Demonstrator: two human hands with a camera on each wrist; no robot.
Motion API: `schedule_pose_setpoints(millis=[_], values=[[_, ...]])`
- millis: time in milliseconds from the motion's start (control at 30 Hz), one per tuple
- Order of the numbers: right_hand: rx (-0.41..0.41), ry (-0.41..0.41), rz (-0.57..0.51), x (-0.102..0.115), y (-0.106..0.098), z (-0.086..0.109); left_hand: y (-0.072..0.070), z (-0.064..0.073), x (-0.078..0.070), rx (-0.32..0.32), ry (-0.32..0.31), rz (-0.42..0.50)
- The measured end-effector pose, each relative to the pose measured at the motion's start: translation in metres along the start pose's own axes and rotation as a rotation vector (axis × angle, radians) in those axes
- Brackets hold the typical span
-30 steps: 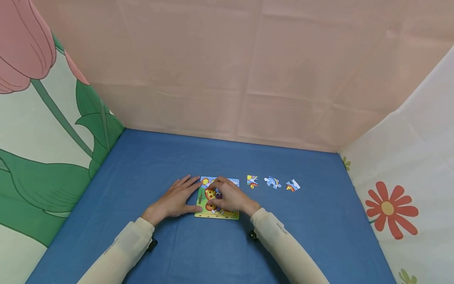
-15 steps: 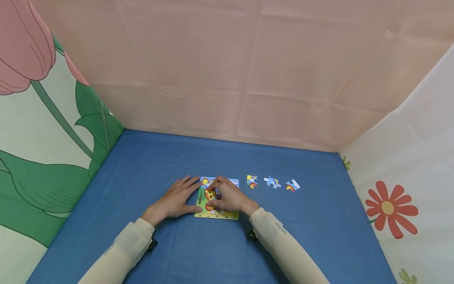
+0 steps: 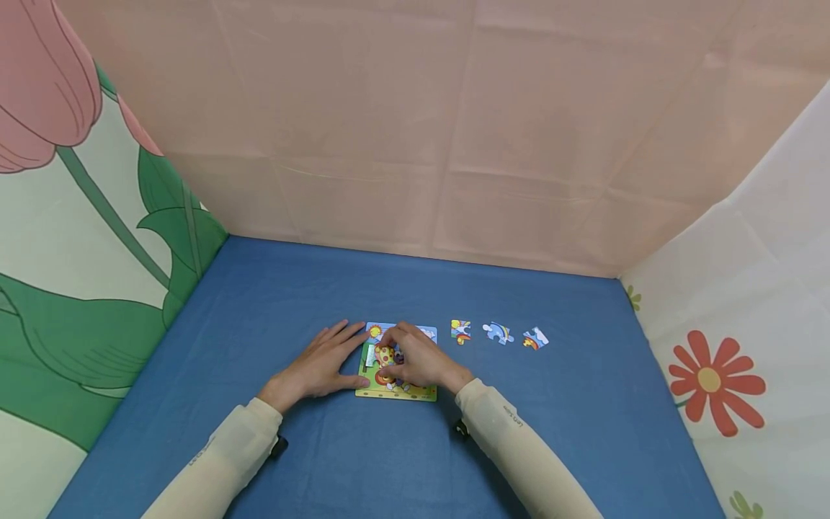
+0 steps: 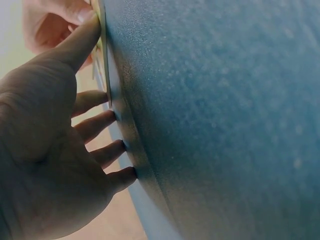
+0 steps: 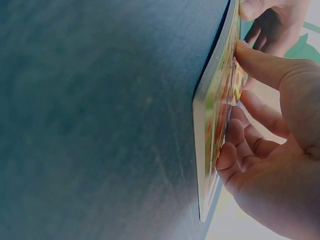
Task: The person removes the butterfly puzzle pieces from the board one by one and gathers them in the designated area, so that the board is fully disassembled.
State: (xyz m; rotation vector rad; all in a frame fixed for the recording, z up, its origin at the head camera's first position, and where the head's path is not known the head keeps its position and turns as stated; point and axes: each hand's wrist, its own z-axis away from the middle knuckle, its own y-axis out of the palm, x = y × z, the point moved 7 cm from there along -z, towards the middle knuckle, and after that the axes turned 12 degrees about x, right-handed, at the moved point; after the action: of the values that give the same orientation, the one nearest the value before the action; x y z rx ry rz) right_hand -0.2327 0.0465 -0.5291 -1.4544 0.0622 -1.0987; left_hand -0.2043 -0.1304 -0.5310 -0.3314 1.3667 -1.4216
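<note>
A square picture puzzle (image 3: 395,395) lies on the blue table, with a sun, sky, grass and a yellow spotted animal printed on it. My left hand (image 3: 324,364) is spread at its left side, thumb on the lower left corner; in the left wrist view its other fingertips (image 4: 102,154) reach down to the tabletop. Over the puzzle's middle, my right hand (image 3: 421,357) pinches a puzzle piece (image 5: 238,80) between thumb and index finger. The piece stands a little proud of the board, its left part pale with glare in the head view. The right hand's other fingers curl close over the puzzle.
To the right of the puzzle lie three loose pieces in a row: one with a sun (image 3: 461,331), a blue one with a rainbow (image 3: 498,333), and another with a rainbow end (image 3: 535,339). Cloth walls (image 3: 415,144) border the table at the back and sides.
The piece under my right fingers has tilted up at its left side, where a pale glare now shows over the printed tree. Both hands stay nearly where they were.
</note>
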Motion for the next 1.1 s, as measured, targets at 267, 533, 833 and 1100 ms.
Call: schedule_pose_setpoints(millis=[267, 533, 833, 1100], values=[[-0.019, -0.022, -0.011, 0.0022, -0.0021, 0.0012, 0.0009, -0.0009, 0.0009, 0.01, -0.009, 0.007], [-0.039, -0.051, -0.056, 0.0017, -0.0041, 0.0015, 0.0002, -0.0006, 0.0004, 0.006, -0.007, 0.006], [-0.06, -0.052, -0.146, -0.0033, -0.0056, 0.0021, -0.0008, -0.0004, 0.0001, 0.0, -0.008, 0.003], [-0.068, -0.085, -0.235, -0.0053, -0.0081, 0.0064, -0.0015, -0.0005, -0.0011, 0.005, -0.016, 0.005]])
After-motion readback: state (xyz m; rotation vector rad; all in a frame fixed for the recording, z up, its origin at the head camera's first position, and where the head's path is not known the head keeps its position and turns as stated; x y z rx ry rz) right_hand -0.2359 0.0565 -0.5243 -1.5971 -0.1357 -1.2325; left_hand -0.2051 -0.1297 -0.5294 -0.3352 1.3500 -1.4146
